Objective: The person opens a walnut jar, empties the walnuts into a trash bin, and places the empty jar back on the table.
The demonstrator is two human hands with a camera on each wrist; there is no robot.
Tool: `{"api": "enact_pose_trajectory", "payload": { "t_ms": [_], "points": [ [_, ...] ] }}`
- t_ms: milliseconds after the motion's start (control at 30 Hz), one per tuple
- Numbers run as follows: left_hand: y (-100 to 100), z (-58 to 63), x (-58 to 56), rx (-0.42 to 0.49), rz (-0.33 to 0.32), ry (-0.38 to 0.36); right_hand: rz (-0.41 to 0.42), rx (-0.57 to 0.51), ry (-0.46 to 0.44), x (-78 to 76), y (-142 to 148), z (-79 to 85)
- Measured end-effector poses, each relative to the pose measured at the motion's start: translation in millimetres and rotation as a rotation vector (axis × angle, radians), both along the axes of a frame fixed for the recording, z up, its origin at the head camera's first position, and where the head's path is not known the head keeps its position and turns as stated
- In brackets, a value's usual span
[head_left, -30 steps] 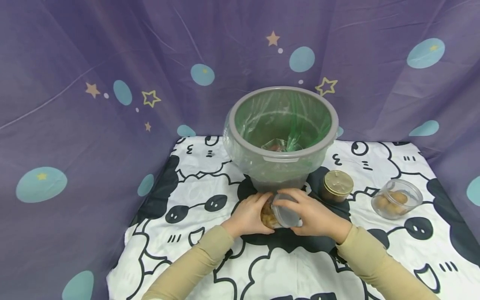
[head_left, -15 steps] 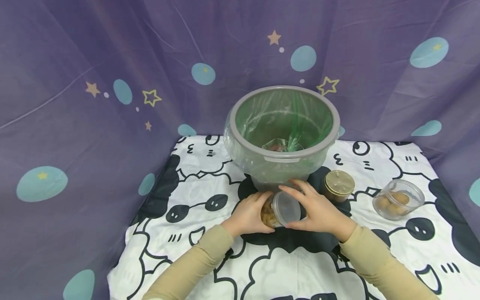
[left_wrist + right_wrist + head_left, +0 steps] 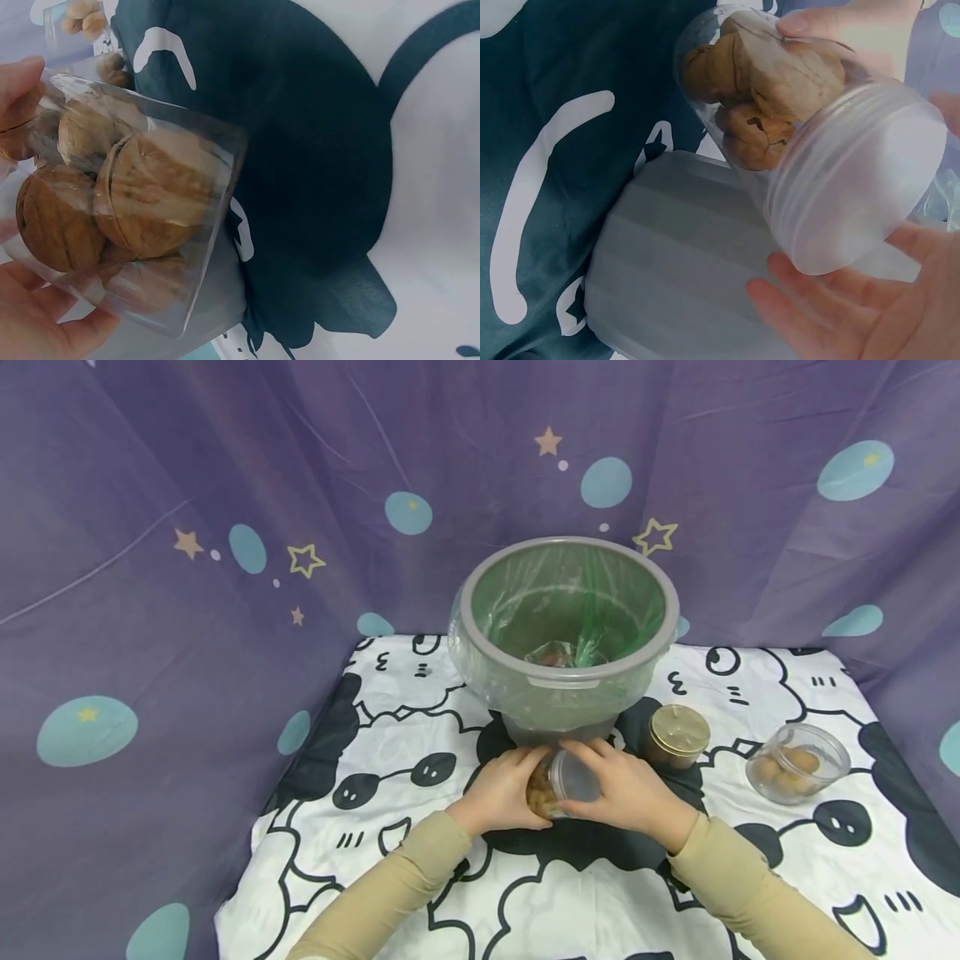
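Note:
A clear plastic jar of walnuts (image 3: 705, 112) lies tilted in my left hand (image 3: 501, 789), its base toward that palm. Left fingers and thumb wrap the jar's body from both sides, as the left wrist view shows. Its translucent screw lid (image 3: 870, 187) faces my right hand (image 3: 630, 789). The right fingers and thumb reach around the lid's edge, fingertips at its rim. In the head view both hands meet over the dark patch of the cloth, just in front of a grey bin.
Behind the hands stands the grey bin (image 3: 566, 675), lined with a green bag. Right of it is a jar with a gold lid (image 3: 678, 729). Farther right, an uncapped clear jar (image 3: 825, 767) of round brown things lies tilted. A patterned cloth (image 3: 420, 735) covers the table.
The right hand spread away from the lid half a second ago and has closed in around it again, fingers now farther left. The left hand keeps its hold on the jar.

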State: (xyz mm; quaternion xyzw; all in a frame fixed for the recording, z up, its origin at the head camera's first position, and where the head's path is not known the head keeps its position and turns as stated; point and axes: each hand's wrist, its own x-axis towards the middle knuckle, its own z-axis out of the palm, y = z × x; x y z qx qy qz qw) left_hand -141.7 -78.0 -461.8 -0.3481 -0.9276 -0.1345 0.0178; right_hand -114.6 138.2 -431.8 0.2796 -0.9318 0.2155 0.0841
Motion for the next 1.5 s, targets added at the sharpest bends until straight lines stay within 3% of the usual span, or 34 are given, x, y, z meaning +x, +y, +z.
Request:
{"api": "enact_pose_trajectory", "payload": {
  "t_ms": [133,400,633,967,1300,1500],
  "points": [
    [-0.2,-0.9,0.1,0.014,-0.009,0.001,0.028,0.015,0.039,-0.3,0.9,0.8],
    [-0.9,-3.0,0.9,0.043,-0.052,-0.002,0.171,0.003,0.06,-2.1,8.2,2.9],
    [-4.1,-3.4,0.0,0.061,-0.005,-0.022,0.228,-0.064,0.073,-4.4,15.7,5.8],
    [-7.6,-5.2,-1.5,0.087,0.037,-0.057,0.176,-0.215,0.02,-8.4,28.1,1.9],
    [-11.4,-7.9,0.4,0.153,0.068,-0.028,0.109,-0.256,0.003,-10.6,42.5,-7.0],
    [-19.2,-8.7,1.9,0.172,0.096,-0.071,0.08,-0.275,0.009,-13.4,59.0,-16.5]
  ]
}}
